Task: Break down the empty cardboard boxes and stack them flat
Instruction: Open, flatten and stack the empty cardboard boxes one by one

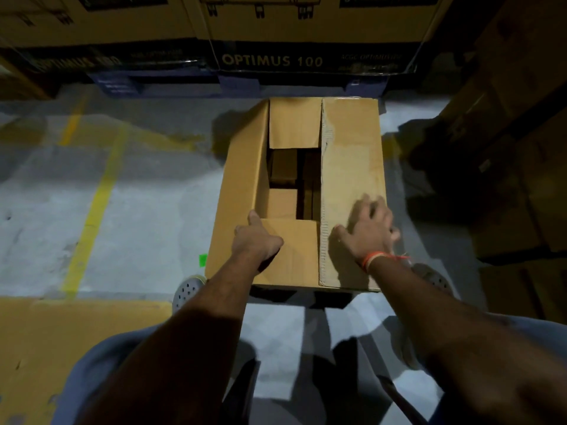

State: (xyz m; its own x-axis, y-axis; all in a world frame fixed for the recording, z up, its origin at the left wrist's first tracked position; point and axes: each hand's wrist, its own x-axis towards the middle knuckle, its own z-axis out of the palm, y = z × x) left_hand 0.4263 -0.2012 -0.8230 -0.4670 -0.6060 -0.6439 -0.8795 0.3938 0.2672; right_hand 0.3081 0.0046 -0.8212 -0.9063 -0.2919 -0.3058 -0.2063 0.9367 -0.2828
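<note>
Two hands on one cardboard box (294,191), centre frame on the floor (138,210): left hand (256,237) grips the near flap (294,250), right hand (368,228) presses flat on the long flap (352,167). Best to open all flaps before collapsing.

the dark band low on the big printed carton (306,32) at the far wall reads "optimus 100" in pale letters. the same words show faintly on the dark band of the neighbouring carton (92,29) to its left, half lost in shadow. smaller print beside both names is too blurred to read.
</note>
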